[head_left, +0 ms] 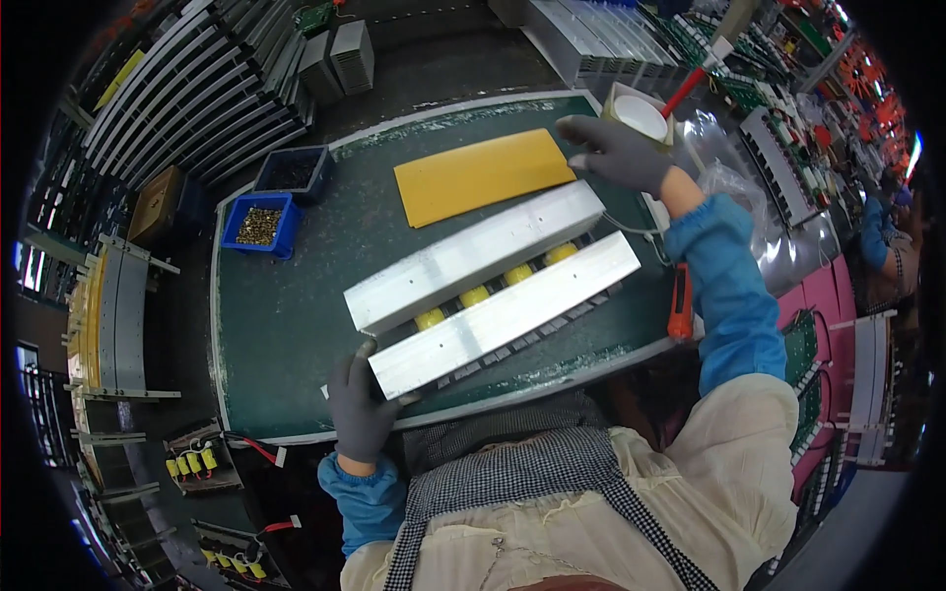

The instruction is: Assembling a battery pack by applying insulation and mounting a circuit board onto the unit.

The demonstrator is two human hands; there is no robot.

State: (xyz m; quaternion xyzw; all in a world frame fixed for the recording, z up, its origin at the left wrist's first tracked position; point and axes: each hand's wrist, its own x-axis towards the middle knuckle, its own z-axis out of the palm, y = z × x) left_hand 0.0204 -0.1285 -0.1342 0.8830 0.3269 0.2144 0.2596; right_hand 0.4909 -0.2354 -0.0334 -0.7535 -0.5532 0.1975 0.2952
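Aluminium assembly (493, 286) with yellow capacitors (475, 295) between two rails, lying mid-worktop (296, 325). Left hand (360, 409) clasped on its near end. Right hand (619, 150) at white cup (639, 116), grip unclear. Blue bin (258, 225) holding brass screws; darker bin (294, 174) holding small dark parts.

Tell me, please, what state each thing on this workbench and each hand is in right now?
Metal assembly: flat on the mat, yellow parts showing between its two bars.
Left hand: gloved, gripping the assembly's near end.
Right hand: gloved, resting at the white cup.
White cup: upright, open, red-handled brush inside.
Yellow sheet: lying flat.
Blue bin: holding small brass-coloured parts.
Dark bin: contents unclear.
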